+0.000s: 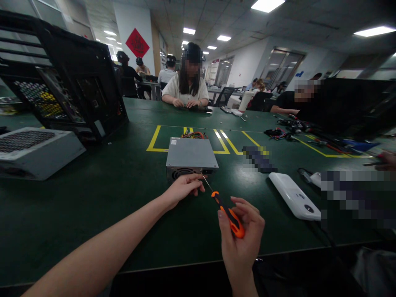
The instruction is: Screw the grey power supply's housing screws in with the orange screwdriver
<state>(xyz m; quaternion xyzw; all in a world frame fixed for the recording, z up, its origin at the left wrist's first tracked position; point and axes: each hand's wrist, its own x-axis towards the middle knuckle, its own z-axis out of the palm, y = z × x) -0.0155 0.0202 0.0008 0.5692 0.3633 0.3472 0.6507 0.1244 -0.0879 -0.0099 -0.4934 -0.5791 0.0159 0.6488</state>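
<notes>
A grey computer power supply (192, 152) lies on the green table in front of me, its fan grille and socket side facing me. Colored cables (194, 135) come out behind it. An orange and black screwdriver (229, 215) is in my right hand (247, 231), the handle between thumb and fingers. Its thin shaft slants up to the power supply's near face, with the tip by the top edge beside the socket. My left hand (185, 187) is at that same face, its fingers drawn together close to the screwdriver's tip; whether they pinch something small is hidden.
At left stand an open black computer case (102, 82) and another power supply (46, 161). To the right are a white power bank (293, 196), a pixelated dark object (259, 159) and tangled cables (287, 128). A person (188, 88) sits across the table (139, 243).
</notes>
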